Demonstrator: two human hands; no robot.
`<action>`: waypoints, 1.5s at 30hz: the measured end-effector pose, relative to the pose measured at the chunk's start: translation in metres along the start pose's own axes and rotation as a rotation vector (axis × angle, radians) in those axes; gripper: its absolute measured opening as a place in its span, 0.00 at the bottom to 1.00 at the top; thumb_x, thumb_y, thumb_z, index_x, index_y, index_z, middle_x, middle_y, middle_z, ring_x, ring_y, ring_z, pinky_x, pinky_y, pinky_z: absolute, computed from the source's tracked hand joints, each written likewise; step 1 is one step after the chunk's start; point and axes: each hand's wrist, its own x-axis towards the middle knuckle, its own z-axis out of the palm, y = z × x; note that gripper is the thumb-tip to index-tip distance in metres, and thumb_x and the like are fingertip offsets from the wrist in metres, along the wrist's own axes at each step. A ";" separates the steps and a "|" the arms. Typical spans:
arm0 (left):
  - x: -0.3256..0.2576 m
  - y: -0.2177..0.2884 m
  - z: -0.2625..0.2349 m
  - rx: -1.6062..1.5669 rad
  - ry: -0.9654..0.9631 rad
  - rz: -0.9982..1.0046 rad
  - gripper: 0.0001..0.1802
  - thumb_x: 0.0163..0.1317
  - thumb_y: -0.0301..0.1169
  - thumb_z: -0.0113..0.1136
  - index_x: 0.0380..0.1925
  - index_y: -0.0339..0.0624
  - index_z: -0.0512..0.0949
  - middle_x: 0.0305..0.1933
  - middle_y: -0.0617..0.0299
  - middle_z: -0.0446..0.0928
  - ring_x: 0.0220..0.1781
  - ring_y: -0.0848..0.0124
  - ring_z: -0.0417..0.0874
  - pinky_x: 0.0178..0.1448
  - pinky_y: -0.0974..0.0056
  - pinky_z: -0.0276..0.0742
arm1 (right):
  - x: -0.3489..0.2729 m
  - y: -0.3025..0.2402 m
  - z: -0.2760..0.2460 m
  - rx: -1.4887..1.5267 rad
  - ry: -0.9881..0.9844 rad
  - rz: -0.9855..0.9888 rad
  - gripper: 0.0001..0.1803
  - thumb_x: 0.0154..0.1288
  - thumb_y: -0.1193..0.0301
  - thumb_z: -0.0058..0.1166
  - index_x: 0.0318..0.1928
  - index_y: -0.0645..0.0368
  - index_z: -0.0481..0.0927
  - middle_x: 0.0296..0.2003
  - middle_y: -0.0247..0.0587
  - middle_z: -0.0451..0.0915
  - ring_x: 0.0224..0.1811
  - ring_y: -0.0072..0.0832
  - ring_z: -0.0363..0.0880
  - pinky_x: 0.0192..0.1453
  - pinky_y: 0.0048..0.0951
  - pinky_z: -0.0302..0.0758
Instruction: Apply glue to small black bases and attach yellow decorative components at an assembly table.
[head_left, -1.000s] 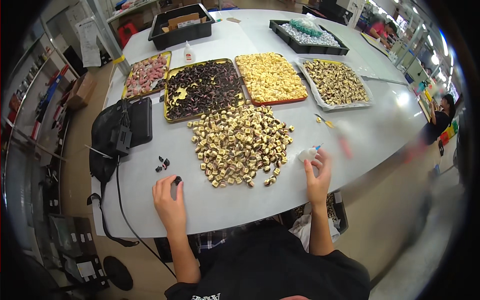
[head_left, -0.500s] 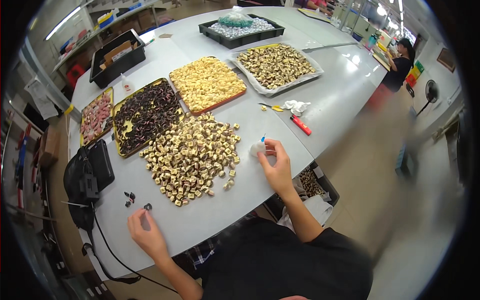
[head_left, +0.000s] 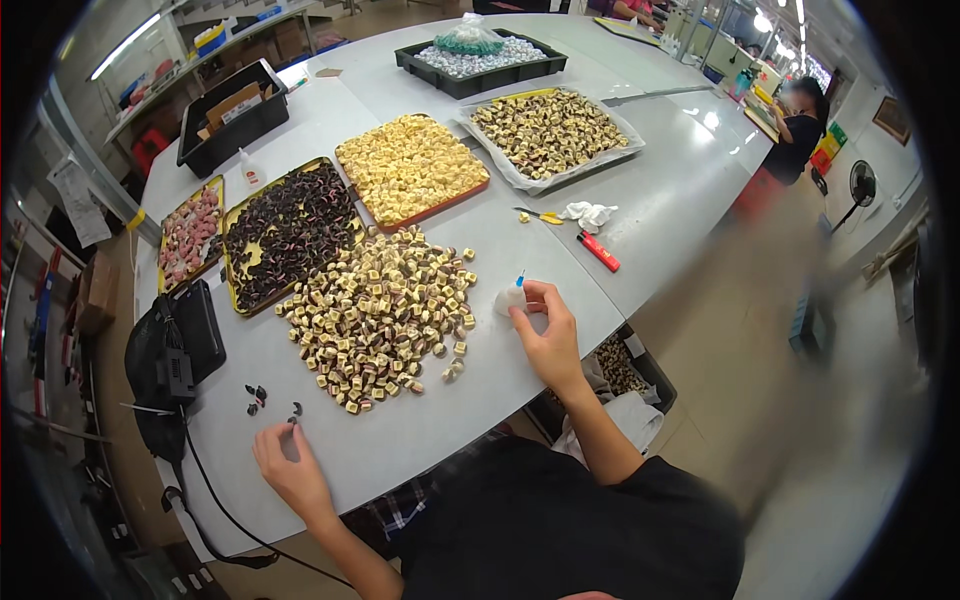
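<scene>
My right hand (head_left: 552,342) is closed around a small white squeeze bottle (head_left: 510,299) with a thin blue nozzle pointing up, just above the table. At the lower left, my left hand (head_left: 290,468) has thumb and forefinger pinched at a small black piece (head_left: 293,420); the fingertips partly hide it. A second black bit (head_left: 297,408) lies right beside that pinch. Several loose black pieces (head_left: 257,394) are a little further left. Between my hands and farther off spreads a big heap of small cream-and-brown square pieces (head_left: 385,320), with a few strays near its right edge.
Behind the heap stand trays of pink pieces (head_left: 193,235), black pieces (head_left: 295,230), cream pieces (head_left: 412,165) and two-tone pieces (head_left: 550,130). A red lighter-like object (head_left: 598,251), yellow-handled knife (head_left: 540,215) and crumpled tissue (head_left: 590,215) lie right. A black bag (head_left: 155,370) with cables sits left.
At my left fingertips, the dark ring-like shape now appears as a curved bit beside the pinch and another in it. My right hand still holds the bottle, nearly unmoved.
</scene>
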 end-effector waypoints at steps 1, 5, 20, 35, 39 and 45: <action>0.000 0.001 0.000 0.001 0.000 -0.001 0.04 0.54 0.20 0.56 0.29 0.31 0.72 0.31 0.55 0.71 0.37 0.62 0.74 0.44 0.62 0.70 | 0.000 0.000 0.000 -0.002 0.002 -0.003 0.17 0.56 0.77 0.55 0.47 0.66 0.71 0.38 0.43 0.78 0.40 0.27 0.76 0.46 0.26 0.72; 0.000 0.003 -0.002 -0.093 -0.036 -0.120 0.04 0.53 0.20 0.56 0.28 0.33 0.72 0.31 0.55 0.72 0.38 0.58 0.73 0.44 0.59 0.68 | 0.000 0.001 -0.001 -0.013 0.007 -0.015 0.17 0.56 0.77 0.56 0.47 0.66 0.71 0.38 0.43 0.78 0.40 0.27 0.76 0.46 0.26 0.72; -0.001 -0.001 -0.001 -0.114 0.022 -0.092 0.05 0.53 0.19 0.58 0.31 0.32 0.74 0.31 0.56 0.75 0.33 0.66 0.77 0.39 0.66 0.73 | -0.001 0.003 -0.001 0.012 -0.038 0.025 0.15 0.59 0.76 0.54 0.47 0.65 0.72 0.38 0.41 0.78 0.40 0.26 0.75 0.46 0.26 0.71; -0.005 -0.017 -0.006 -0.700 0.112 -0.232 0.04 0.55 0.16 0.57 0.31 0.31 0.74 0.35 0.60 0.73 0.40 0.74 0.76 0.47 0.72 0.73 | -0.004 -0.013 0.002 0.029 -0.037 0.120 0.15 0.61 0.73 0.53 0.47 0.67 0.71 0.40 0.44 0.77 0.43 0.29 0.75 0.50 0.30 0.70; -0.002 -0.021 -0.006 -0.797 0.104 -0.224 0.04 0.56 0.18 0.58 0.32 0.33 0.74 0.37 0.59 0.75 0.39 0.75 0.76 0.46 0.72 0.73 | -0.005 -0.005 0.004 0.062 -0.034 0.102 0.16 0.62 0.71 0.53 0.47 0.67 0.71 0.41 0.43 0.76 0.44 0.29 0.74 0.51 0.30 0.69; -0.006 -0.016 -0.018 -1.190 0.055 -0.492 0.04 0.59 0.24 0.59 0.34 0.37 0.76 0.40 0.56 0.78 0.38 0.76 0.77 0.42 0.76 0.72 | -0.002 -0.003 0.000 0.078 -0.088 0.087 0.12 0.63 0.75 0.50 0.45 0.67 0.72 0.40 0.44 0.77 0.43 0.27 0.75 0.49 0.27 0.70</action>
